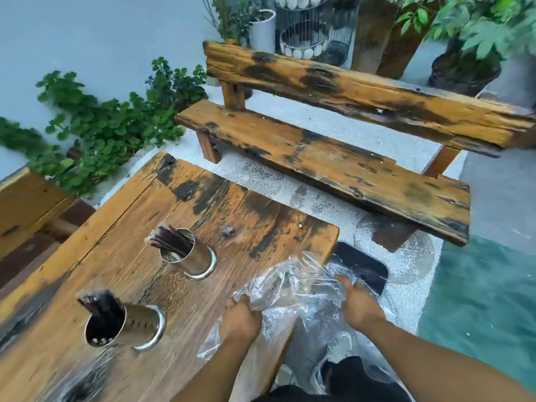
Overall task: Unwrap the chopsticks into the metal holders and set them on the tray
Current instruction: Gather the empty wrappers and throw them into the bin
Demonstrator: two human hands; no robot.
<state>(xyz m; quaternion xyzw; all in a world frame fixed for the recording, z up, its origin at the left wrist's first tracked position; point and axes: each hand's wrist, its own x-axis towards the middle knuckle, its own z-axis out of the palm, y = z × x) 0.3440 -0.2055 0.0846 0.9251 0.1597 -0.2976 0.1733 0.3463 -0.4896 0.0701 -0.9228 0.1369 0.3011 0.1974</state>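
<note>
Unwrapping apparently done: both hands, left hand (240, 316) and right hand (358, 304), closed on clear wrap (290, 288) at table (116, 256) corner. Chopsticks (171, 242) stand in metal holders (188, 256), mid-table. Next: discard wrap, find tray, unseen.

1. Thin, clear, crinkled plastic wrap (293, 288), glossy with white glints, is gripped by the left hand (240, 317) and the right hand (358, 304).
2. Beneath the left hand, rough, weathered wood with open grain and black patches is seen on the table (121, 256).
3. Left of the hands, two holders (188, 253) (127, 326) of polished, mirror-bright metal are seen; small perforations are shown on the nearer one.
4. Dark, matt sticks (171, 242) are held in them; their material cannot be told.
5. Beyond the hands, the bench (333, 163) is made of the same rough, blackened wood.
6. Under the right hand, pale, grainy, speckled ground (406, 291) is seen.
</note>
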